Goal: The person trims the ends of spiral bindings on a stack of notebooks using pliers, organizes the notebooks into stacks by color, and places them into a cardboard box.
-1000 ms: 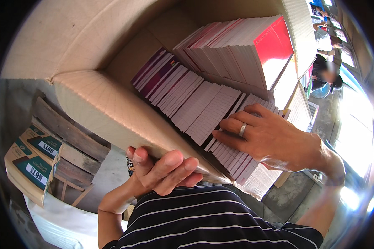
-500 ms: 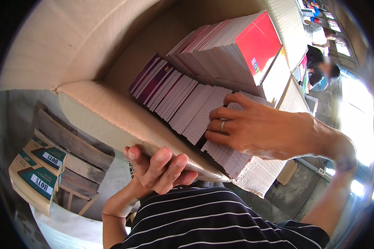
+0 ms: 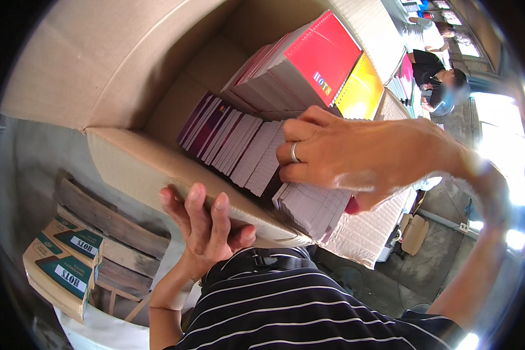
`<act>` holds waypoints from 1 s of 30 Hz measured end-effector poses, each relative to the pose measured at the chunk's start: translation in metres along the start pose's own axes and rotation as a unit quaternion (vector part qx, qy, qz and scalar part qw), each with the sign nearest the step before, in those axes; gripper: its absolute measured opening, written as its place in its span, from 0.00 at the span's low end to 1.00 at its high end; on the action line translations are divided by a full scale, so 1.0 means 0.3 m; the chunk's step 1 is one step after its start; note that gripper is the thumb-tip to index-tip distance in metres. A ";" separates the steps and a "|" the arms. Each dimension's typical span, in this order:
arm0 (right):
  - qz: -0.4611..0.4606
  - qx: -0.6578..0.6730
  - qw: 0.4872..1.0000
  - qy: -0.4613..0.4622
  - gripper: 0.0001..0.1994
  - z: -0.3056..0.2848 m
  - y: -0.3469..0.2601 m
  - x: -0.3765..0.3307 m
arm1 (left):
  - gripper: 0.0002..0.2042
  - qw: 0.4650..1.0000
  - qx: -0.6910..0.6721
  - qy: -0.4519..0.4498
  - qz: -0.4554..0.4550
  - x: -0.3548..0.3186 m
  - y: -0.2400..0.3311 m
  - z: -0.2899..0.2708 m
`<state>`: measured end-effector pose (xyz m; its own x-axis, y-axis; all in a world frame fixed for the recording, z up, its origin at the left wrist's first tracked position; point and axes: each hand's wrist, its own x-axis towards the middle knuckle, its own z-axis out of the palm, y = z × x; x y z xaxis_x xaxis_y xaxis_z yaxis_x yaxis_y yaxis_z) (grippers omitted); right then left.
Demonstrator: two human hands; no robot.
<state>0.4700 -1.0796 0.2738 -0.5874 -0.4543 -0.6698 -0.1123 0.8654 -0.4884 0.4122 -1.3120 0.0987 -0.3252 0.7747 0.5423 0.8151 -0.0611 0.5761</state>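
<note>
An open cardboard box (image 3: 157, 166) holds a row of notebooks (image 3: 230, 143) standing on edge, white page edges up, with purple covers at the far left end. Behind them stands a block of red spiral notebooks (image 3: 324, 55), with a yellow spiral notebook (image 3: 359, 90) beside it. My right hand (image 3: 344, 154), a ring on one finger, curls its fingers over a bunch of notebooks (image 3: 312, 207) at the near right of the row. A dark gap separates this bunch from the others. My left hand (image 3: 201, 227) lies with spread fingers against the box's near outer wall, holding nothing.
Banded stacks of green-and-tan notebooks (image 3: 64, 268) sit at the lower left, by a wooden pallet (image 3: 114, 227). A box flap (image 3: 367, 239) sticks out at the right. Farther right, a person in black (image 3: 429, 73) is near more notebooks.
My right hand has tightened over the near bunch, and the gap left of it has widened. My left hand has shifted slightly left along the box wall. The view has shifted too.
</note>
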 end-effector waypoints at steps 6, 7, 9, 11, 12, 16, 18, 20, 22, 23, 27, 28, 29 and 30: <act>0.032 0.086 0.996 -0.011 0.23 -0.005 0.020 -0.020 | 0.31 1.000 -0.006 0.004 -0.013 0.005 -0.001 0.000; 0.036 0.095 0.995 -0.017 0.24 -0.010 0.024 -0.023 | 0.31 1.000 -0.004 0.004 -0.012 0.003 -0.001 0.001; 0.016 0.106 0.994 0.014 0.30 -0.016 0.038 -0.040 | 0.31 1.000 -0.002 0.006 -0.013 0.006 -0.001 0.000; -0.028 0.110 0.990 0.087 0.39 -0.017 0.057 -0.079 | 0.31 1.000 -0.005 0.006 -0.015 0.012 0.000 -0.002; -0.016 0.156 0.984 0.088 0.36 -0.032 0.056 -0.097 | 0.31 1.000 -0.004 0.009 -0.010 0.014 -0.001 0.002; -0.013 0.237 0.960 0.150 0.33 -0.057 0.039 -0.212 | 0.31 1.000 0.005 0.018 -0.013 0.024 -0.009 -0.008; -0.041 0.266 0.940 0.209 0.34 -0.023 0.052 -0.262 | 0.31 0.999 0.038 0.019 -0.029 0.013 -0.026 -0.032; 0.017 0.346 0.881 0.322 0.34 0.133 -0.085 -0.454 | 0.31 1.000 -0.009 0.000 0.005 0.017 0.000 0.011; -0.050 0.421 0.787 0.448 0.35 0.324 -0.043 -0.544 | 0.31 0.998 0.053 -0.003 -0.012 0.028 0.009 -0.014; -0.068 0.459 0.716 0.522 0.35 0.452 -0.077 -0.604 | 0.31 0.998 0.059 -0.001 -0.012 0.035 0.022 -0.006; 0.016 0.406 0.382 0.830 0.36 0.950 -0.184 -0.651 | 0.30 0.995 0.092 0.027 -0.009 0.054 0.052 0.010; 0.116 0.354 0.291 0.881 0.35 1.063 -0.228 -0.622 | 0.30 0.994 0.102 0.032 -0.015 0.056 0.057 0.011; 0.236 0.286 0.121 0.921 0.32 1.187 -0.250 -0.586 | 0.30 0.993 0.108 0.047 -0.008 0.064 0.065 0.019; 0.266 0.364 0.003 0.893 0.26 1.321 -0.263 -0.566 | 0.29 0.992 0.115 0.060 -0.003 0.069 0.071 0.027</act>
<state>0.8963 -1.1547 0.2045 0.5087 0.8582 0.0694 -0.0654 0.1189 -0.9907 0.4269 -1.2922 0.1171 -0.3735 0.6928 0.6169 0.8965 0.0987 0.4319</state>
